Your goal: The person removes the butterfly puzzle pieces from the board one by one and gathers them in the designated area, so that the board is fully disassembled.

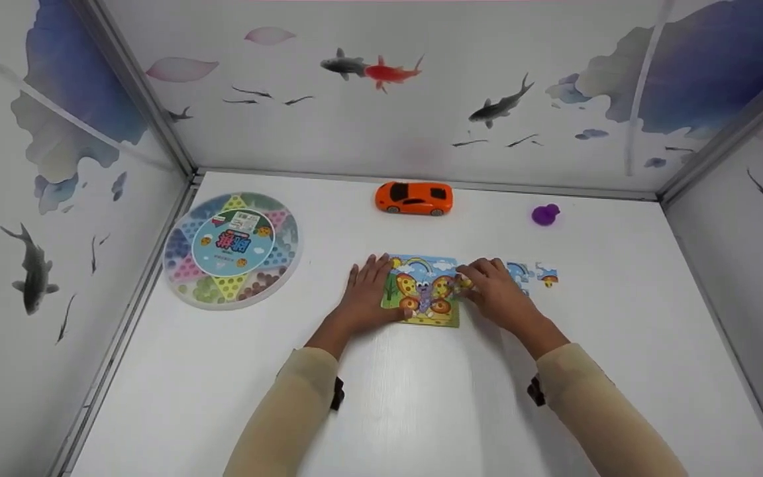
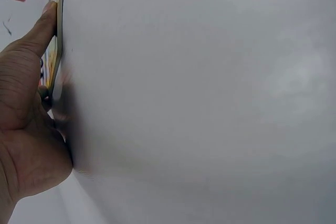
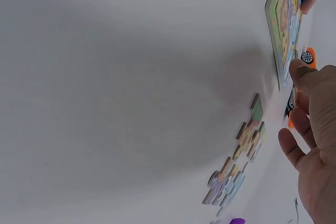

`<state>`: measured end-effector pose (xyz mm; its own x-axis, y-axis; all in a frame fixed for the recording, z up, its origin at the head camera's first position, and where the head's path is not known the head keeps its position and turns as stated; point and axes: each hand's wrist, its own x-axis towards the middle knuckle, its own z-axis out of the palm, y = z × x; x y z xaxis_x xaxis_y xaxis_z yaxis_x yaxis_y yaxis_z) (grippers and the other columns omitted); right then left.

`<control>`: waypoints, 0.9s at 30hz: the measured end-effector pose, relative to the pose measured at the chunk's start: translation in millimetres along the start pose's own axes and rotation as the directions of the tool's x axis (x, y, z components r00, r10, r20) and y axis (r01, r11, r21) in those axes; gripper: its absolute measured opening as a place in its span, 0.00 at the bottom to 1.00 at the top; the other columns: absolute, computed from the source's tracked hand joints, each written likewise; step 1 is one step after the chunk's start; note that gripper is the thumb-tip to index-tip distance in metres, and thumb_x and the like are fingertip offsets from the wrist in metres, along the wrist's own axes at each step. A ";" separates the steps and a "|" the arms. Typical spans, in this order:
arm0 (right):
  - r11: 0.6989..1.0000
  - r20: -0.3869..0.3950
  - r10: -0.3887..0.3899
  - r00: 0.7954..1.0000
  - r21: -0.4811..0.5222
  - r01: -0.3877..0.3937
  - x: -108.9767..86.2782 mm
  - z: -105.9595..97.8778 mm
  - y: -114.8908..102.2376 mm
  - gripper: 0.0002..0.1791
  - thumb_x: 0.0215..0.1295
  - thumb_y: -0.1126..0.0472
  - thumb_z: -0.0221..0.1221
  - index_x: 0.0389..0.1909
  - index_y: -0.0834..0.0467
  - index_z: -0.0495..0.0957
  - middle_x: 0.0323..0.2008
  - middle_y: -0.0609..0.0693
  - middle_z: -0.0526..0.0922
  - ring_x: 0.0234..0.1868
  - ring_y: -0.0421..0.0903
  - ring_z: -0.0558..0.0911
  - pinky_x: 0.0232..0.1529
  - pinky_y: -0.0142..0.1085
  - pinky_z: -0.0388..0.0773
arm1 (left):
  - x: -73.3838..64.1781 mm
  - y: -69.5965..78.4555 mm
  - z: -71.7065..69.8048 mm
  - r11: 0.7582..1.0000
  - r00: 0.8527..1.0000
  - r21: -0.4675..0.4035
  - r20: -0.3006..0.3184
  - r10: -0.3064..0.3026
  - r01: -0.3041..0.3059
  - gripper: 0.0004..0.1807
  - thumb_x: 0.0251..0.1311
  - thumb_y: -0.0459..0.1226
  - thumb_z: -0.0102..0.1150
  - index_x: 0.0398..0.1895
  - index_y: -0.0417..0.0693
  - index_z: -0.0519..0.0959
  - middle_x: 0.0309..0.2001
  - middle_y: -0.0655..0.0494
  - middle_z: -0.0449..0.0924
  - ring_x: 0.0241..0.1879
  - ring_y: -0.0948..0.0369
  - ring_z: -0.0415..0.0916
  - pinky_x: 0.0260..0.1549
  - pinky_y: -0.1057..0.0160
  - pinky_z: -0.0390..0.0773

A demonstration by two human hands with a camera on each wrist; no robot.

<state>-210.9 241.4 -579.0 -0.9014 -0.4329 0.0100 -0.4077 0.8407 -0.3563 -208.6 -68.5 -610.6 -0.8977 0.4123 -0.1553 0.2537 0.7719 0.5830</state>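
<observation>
A butterfly jigsaw puzzle (image 1: 424, 291) in a flat tray lies on the white table, its picture face up. My left hand (image 1: 369, 295) rests along the left side of it, fingers extended and thumb (image 2: 42, 32) lying over the near edge. At the puzzle's right edge, my right hand (image 1: 497, 291) pinches a small puzzle piece (image 1: 465, 282) between thumb and fingers, and the fingers partly cover it. Several loose puzzle pieces (image 3: 231, 174) lie to the right of the tray, some hidden behind the right hand in the head view; one loose piece (image 1: 547, 274) sits farthest right.
An orange toy car (image 1: 414, 199) stands at the back, behind the puzzle. A small purple toy (image 1: 545, 214) is at the back right. On the left lies a round Chinese checkers box (image 1: 232, 252). Printed wall panels (image 1: 414, 132) enclose the table's back and sides.
</observation>
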 end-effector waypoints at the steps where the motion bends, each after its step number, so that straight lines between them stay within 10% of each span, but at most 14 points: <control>1: 1.000 -0.001 -0.002 1.000 0.006 0.002 -1.9 -0.1 2.3 0.28 0.76 0.61 0.69 0.74 0.54 0.78 0.65 0.58 0.81 0.67 0.60 0.76 0.72 0.58 0.81 | -0.1 -0.3 0.0 1.000 1.000 0.000 -0.001 0.001 -0.001 0.62 0.67 0.65 0.69 0.92 0.48 0.47 0.93 0.50 0.42 0.93 0.47 0.33 0.90 0.38 0.33; 27: 0.998 -0.113 0.054 0.992 0.020 -0.052 -60.3 -18.6 74.4 0.21 0.75 0.70 0.67 0.66 0.57 0.81 0.62 0.62 0.81 0.66 0.66 0.77 0.69 0.66 0.79 | 1.3 -0.5 1.8 1.000 1.000 -0.004 0.002 -0.002 0.002 0.63 0.68 0.65 0.68 0.92 0.46 0.46 0.93 0.50 0.41 0.93 0.47 0.32 0.90 0.38 0.32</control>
<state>-189.6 336.1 -588.8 -0.9327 -0.3478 0.0960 -0.3575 0.8554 -0.3749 -209.2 -67.5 -612.5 -0.8974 0.4120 -0.1580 0.2505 0.7706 0.5860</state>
